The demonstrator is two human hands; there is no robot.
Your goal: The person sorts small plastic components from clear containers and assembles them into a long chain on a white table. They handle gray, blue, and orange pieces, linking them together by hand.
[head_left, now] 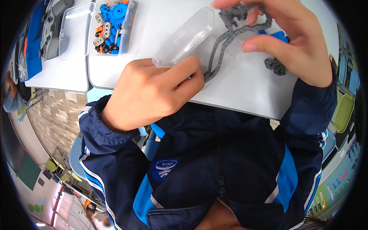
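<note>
My left hand (157,90) is closed at the near edge of a clear plastic box (228,61) with its lid (188,34) tilted up. A dark grey plastic link chain (219,51) runs in a long loop out of the box, one end lying by my left fingertips, which are partly hidden. Above the box, my right hand (295,38) holds the bunched upper part of the chain among its fingers, with the thumb apart. Below the right palm, a small pile of grey chain links (275,66) and some blue connector pieces (279,36) lie on the white table.
Another clear box (126,42) full of blue, grey, orange and black building pieces stands at the left. Beyond it are a grey game controller (51,28) and a blue tray (32,50). The table's front edge (237,110) runs close to my body.
</note>
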